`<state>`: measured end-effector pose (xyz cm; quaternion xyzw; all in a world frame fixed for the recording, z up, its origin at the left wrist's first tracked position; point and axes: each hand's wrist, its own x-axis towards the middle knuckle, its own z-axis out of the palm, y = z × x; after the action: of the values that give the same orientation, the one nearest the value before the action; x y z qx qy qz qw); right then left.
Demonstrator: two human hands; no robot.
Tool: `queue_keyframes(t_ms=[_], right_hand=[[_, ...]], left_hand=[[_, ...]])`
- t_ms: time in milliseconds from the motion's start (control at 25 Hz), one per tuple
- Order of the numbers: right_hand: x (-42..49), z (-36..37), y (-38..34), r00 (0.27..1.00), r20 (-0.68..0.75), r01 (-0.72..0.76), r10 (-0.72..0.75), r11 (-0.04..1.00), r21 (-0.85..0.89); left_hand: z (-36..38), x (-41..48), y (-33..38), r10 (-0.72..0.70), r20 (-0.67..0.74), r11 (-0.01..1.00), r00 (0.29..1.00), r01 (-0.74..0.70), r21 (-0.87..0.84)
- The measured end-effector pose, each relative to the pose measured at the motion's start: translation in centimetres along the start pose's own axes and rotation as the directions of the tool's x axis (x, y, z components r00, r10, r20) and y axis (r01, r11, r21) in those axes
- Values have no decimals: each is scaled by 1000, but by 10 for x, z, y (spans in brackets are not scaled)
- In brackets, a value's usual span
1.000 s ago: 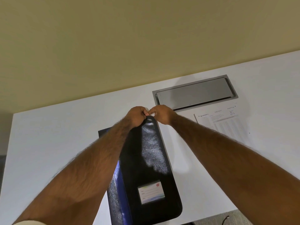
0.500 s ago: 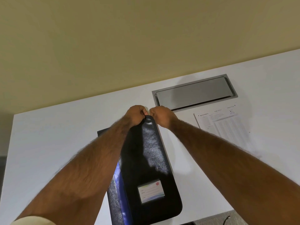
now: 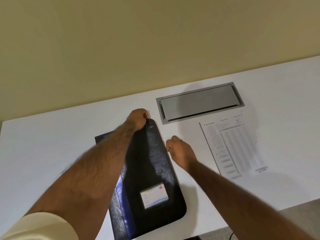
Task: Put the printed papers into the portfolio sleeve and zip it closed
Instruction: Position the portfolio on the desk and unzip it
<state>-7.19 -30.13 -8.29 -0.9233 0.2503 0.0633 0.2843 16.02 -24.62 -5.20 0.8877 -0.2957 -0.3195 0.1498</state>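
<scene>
A black textured portfolio sleeve [image 3: 152, 170] lies lengthwise on the white table [image 3: 52, 144], with a small label card on its near end and a blue lining showing along its left side. My left hand [image 3: 137, 118] grips the sleeve's far corner. My right hand [image 3: 180, 151] pinches the zipper pull at the sleeve's right edge, about a third of the way down from the far end. The printed papers [image 3: 233, 148] lie flat on the table to the right of the sleeve, apart from both hands.
A grey metal cable hatch [image 3: 200, 103] is set into the table beyond the papers. A beige wall rises behind the table. The table's near edge runs at the lower right, with grey floor and a dark cable below it.
My right hand has moved from the sleeve's far corner toward me along the right edge, drawing the zipper pull. My left hand stays on the far corner.
</scene>
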Motion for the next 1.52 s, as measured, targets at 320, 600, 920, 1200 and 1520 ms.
queue_keyframes(t_ms=[320, 600, 920, 1200, 1520], right_hand=[[-62, 21, 8, 999, -7, -44, 44, 999, 17], [-65, 5, 0, 999, -27, -28, 27, 999, -24], [-92, 16, -5, 985, -136, -112, 108, 994, -18], [-126, 28, -8, 968, -207, -166, 144, 982, -90], [-195, 63, -9, 943, -212, -279, 258, 957, -75]], left_hand=[[9, -32, 12, 236, -64, 896, 970, -191, 401], [92, -148, 43, 458, 219, 631, 861, -489, 603], [86, -146, 40, 203, 282, 813, 938, -322, 484], [76, -141, 46, 319, 267, 737, 909, -415, 533], [72, -140, 48, 333, 265, 668, 905, -425, 611]])
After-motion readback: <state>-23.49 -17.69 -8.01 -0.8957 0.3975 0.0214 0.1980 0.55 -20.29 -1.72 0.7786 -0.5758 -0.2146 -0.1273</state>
